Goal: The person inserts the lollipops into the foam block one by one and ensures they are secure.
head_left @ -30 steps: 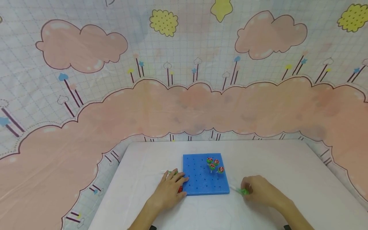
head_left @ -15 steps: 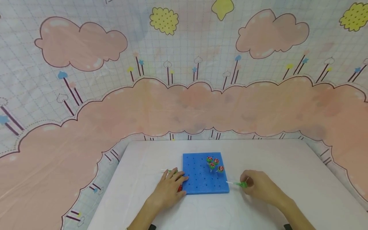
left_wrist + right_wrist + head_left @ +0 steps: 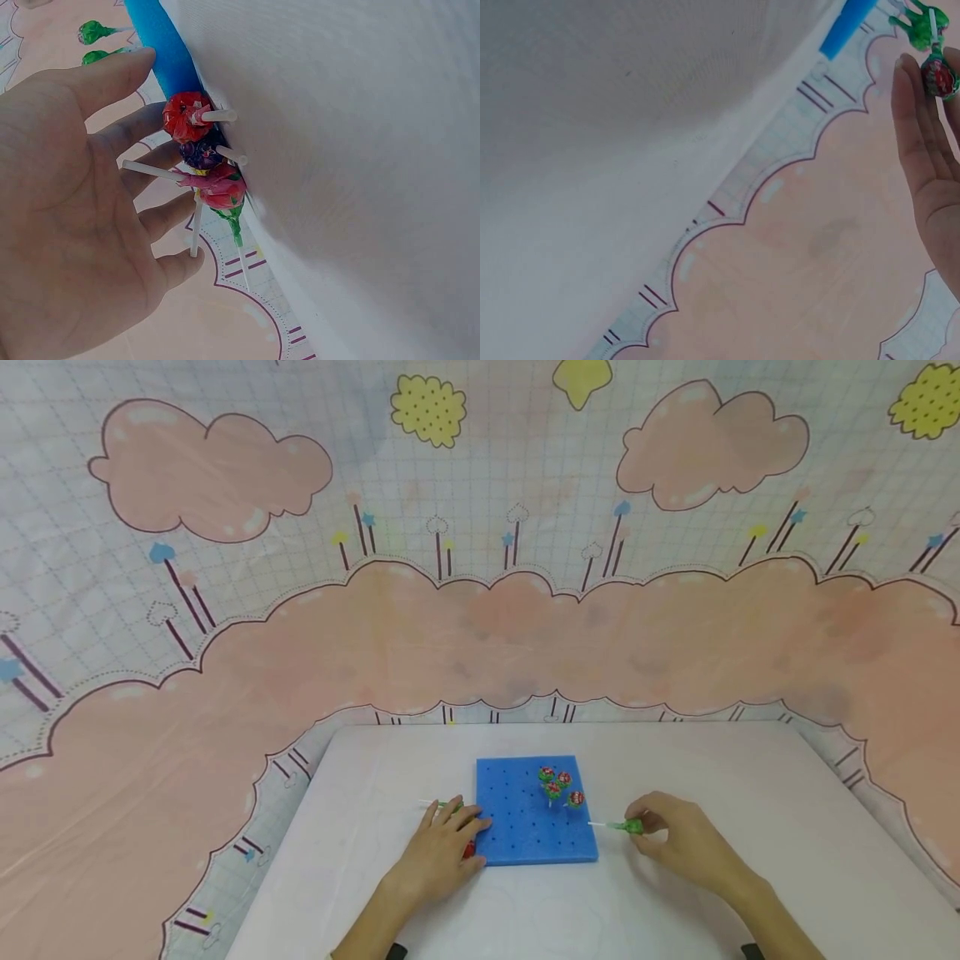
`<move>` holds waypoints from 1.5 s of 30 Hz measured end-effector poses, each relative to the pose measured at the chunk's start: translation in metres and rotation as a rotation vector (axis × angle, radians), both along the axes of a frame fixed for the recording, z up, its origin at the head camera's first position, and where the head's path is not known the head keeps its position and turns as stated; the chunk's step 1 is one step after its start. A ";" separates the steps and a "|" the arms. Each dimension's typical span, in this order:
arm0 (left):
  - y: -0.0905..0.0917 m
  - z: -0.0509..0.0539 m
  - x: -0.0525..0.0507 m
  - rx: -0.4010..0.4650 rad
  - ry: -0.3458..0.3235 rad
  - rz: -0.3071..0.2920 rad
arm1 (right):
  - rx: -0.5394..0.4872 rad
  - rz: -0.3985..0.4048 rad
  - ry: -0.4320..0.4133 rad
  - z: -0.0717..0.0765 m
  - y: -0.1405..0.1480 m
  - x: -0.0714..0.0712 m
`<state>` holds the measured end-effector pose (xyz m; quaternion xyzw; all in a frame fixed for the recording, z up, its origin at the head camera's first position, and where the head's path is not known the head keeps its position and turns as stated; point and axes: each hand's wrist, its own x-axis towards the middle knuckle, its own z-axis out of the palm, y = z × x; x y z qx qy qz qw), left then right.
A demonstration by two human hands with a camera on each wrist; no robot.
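Note:
A blue board (image 3: 525, 835) with rows of small holes lies on the table, several green-and-red lollipops (image 3: 552, 790) upright in its right part. My left hand (image 3: 438, 860) rests with spread fingers at the board's left edge. Under its palm, in the left wrist view, are a red lollipop (image 3: 186, 118), a dark purple one (image 3: 202, 152) and a pink one (image 3: 223, 187). Right of the board, my right hand (image 3: 686, 839) pinches a green-wrapped lollipop (image 3: 633, 827) by its head, the white stick pointing left at the board's edge. The right wrist view shows this lollipop's red-and-green head (image 3: 938, 75) at the fingertips.
The white table (image 3: 375, 760) extends around the board on all sides. Behind it hangs a cloth (image 3: 480, 643) printed with pink clouds, which also shows beyond the table's left and right edges.
My right hand has moved up and away from the table's front with the lollipop, whose stick has swung to nearly level and now reaches the board's right edge. The left hand has stayed put.

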<state>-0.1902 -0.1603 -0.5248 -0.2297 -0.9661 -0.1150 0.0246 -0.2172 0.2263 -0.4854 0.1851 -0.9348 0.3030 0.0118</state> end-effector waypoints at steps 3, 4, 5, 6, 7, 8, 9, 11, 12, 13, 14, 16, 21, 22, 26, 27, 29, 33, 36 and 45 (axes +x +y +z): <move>0.000 0.003 0.001 -0.002 -0.003 -0.002 | -0.014 0.008 0.037 0.001 0.000 0.001; 0.001 0.005 0.001 -0.001 -0.010 -0.001 | -0.019 0.014 0.051 0.001 0.000 0.001; 0.001 0.006 0.002 0.001 -0.017 -0.001 | -0.023 0.012 0.062 0.002 0.000 0.001; 0.002 0.007 0.002 -0.003 -0.025 0.002 | -0.025 0.014 0.071 0.002 0.000 0.001; 0.002 0.009 0.002 -0.004 -0.033 0.003 | -0.026 0.009 0.079 0.003 -0.001 0.001; 0.003 0.010 0.002 -0.004 -0.042 0.005 | -0.027 0.010 0.089 0.003 -0.001 0.001; 0.003 0.010 0.003 -0.007 -0.045 0.005 | -0.028 0.007 0.095 0.003 -0.001 0.001; 0.003 0.010 0.003 -0.016 -0.044 0.006 | -0.027 0.009 0.112 0.003 -0.002 0.001; 0.003 0.010 0.003 -0.019 -0.041 0.007 | -0.029 0.016 0.121 0.004 -0.002 0.000; 0.003 0.010 0.003 -0.020 -0.037 0.008 | -0.032 0.021 0.131 0.004 -0.002 0.000; 0.003 0.009 0.003 -0.020 -0.036 0.008 | -0.034 0.027 0.139 0.004 -0.002 0.000; 0.003 0.009 0.002 -0.020 -0.033 0.010 | -0.035 0.039 0.157 0.004 -0.003 0.000; 0.003 0.007 0.003 -0.007 -0.040 0.014 | -0.040 0.053 0.196 0.003 -0.006 -0.002; 0.003 0.007 0.003 -0.005 -0.042 0.015 | -0.041 0.056 0.204 0.003 -0.006 -0.002; 0.003 0.008 0.003 -0.008 -0.041 0.017 | -0.043 0.062 0.236 0.003 -0.009 -0.004; 0.003 0.008 0.003 -0.004 -0.039 0.015 | -0.044 0.063 0.243 0.003 -0.010 -0.005; 0.003 0.008 0.003 0.000 -0.040 0.013 | -0.049 0.069 0.260 0.003 -0.012 -0.006; 0.003 0.010 0.002 0.012 -0.043 0.002 | -0.058 0.075 0.289 0.004 -0.017 -0.009; 0.003 0.010 0.002 0.008 -0.053 0.002 | -0.062 0.074 0.297 0.006 -0.021 -0.010; 0.002 0.008 0.001 -0.002 -0.050 0.009 | -0.079 0.082 0.315 0.009 -0.030 -0.018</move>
